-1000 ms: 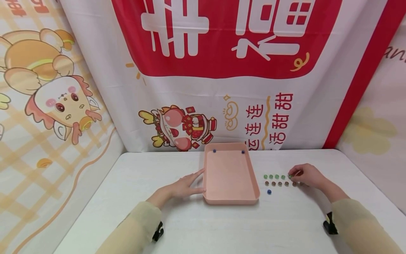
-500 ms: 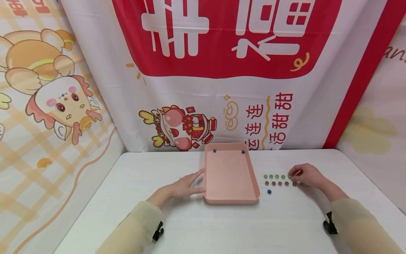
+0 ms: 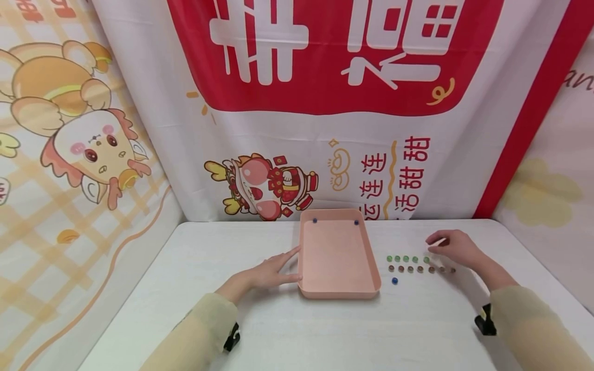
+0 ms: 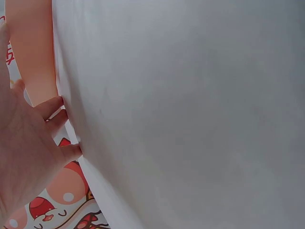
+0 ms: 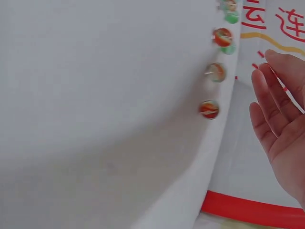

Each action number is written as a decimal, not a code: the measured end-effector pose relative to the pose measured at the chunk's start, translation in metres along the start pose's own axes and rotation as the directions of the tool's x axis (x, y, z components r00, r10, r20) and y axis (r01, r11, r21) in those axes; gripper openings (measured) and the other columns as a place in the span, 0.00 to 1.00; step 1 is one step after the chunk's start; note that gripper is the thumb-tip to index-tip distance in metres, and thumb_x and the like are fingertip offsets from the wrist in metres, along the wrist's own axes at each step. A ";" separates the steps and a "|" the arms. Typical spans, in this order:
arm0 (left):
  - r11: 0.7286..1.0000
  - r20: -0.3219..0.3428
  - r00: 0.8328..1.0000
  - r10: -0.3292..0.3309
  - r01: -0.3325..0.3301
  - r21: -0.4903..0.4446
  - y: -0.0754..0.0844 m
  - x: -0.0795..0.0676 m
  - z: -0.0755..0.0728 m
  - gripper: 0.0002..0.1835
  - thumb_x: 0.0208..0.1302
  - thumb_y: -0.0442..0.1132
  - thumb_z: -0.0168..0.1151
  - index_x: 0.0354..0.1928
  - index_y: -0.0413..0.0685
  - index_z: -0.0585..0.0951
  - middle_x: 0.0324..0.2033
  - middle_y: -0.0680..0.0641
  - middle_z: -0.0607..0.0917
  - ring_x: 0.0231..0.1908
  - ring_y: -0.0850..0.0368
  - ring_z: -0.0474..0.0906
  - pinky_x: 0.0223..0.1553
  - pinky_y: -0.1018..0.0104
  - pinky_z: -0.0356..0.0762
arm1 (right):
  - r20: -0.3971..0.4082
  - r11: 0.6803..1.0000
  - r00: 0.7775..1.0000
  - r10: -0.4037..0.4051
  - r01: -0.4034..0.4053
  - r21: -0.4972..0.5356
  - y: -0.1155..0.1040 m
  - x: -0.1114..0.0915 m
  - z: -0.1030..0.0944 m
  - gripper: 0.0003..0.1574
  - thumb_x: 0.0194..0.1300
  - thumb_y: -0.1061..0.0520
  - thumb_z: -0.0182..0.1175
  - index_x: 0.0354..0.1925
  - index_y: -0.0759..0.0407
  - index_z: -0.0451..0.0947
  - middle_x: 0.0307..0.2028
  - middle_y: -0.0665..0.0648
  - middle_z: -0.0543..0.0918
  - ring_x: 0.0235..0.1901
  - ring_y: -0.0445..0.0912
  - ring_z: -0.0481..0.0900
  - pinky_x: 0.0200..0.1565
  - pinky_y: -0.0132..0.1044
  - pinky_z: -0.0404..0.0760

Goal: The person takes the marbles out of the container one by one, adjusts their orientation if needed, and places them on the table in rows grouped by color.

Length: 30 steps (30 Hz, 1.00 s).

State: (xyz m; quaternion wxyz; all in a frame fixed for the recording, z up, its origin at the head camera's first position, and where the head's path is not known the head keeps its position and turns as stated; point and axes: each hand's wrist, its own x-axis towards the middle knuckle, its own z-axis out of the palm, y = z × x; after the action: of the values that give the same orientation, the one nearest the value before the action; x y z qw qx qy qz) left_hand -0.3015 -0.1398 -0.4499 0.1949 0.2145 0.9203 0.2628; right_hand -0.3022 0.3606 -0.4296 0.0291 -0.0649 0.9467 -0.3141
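A pink rectangular tray [image 3: 340, 257] stands on the white table with two blue marbles [image 3: 356, 222] near its far corners. My left hand [image 3: 264, 272] rests beside it, fingers spread, the tips at the tray's left side. To the right of the tray lies a row of several green marbles [image 3: 406, 259]. Nearer to me runs a row of several brown-red swirled marbles [image 3: 410, 269], seen closer in the right wrist view. One blue marble [image 3: 395, 281] lies in front of these rows. My right hand [image 3: 457, 248] hovers past the green row's right end, fingers loosely bent, nothing visible in them.
A white cloth banner [image 3: 325, 129] with red print hangs right behind the table [image 3: 297, 335], close to the tray's far edge. Printed cloths [image 3: 79, 154] close off the left and right sides.
My right hand has let go of the rightmost green marble and moved up and away to the right. That marble stays at the row's end. My left hand and the tray keep their places.
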 end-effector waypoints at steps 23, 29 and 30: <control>1.000 -0.005 1.000 0.019 -0.019 0.017 -0.002 0.000 -0.002 0.46 0.61 0.70 0.55 0.76 0.74 0.46 0.75 0.51 0.54 0.73 0.45 0.47 0.68 0.36 0.43 | 0.044 0.972 0.972 -0.232 0.234 -0.027 -0.131 0.075 0.019 0.11 0.63 0.57 0.66 0.44 0.58 0.82 0.37 0.56 0.82 0.34 0.48 0.77 0.33 0.39 0.79; 1.000 0.001 1.000 0.015 -0.015 0.006 -0.002 0.000 -0.003 0.46 0.61 0.70 0.55 0.76 0.75 0.46 0.75 0.52 0.54 0.73 0.47 0.46 0.68 0.37 0.41 | 0.059 0.950 0.950 -0.308 0.310 -0.035 -0.141 0.094 0.047 0.11 0.60 0.59 0.67 0.43 0.59 0.82 0.36 0.56 0.82 0.36 0.48 0.77 0.36 0.40 0.79; 1.000 0.003 1.000 0.017 -0.017 0.006 -0.002 0.000 -0.003 0.46 0.61 0.70 0.55 0.76 0.75 0.45 0.74 0.52 0.54 0.73 0.47 0.47 0.68 0.37 0.41 | 0.057 0.946 0.946 -0.318 0.321 -0.044 -0.141 0.097 0.051 0.11 0.60 0.59 0.67 0.43 0.59 0.82 0.36 0.56 0.83 0.36 0.48 0.78 0.36 0.40 0.79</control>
State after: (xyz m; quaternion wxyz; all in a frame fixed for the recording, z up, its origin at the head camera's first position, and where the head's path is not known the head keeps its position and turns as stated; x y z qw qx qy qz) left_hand -0.3033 -0.1422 -0.4486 0.1936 0.2232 0.9189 0.2614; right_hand -0.3786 0.2050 -0.3879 -0.0009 -0.2259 0.9307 -0.2878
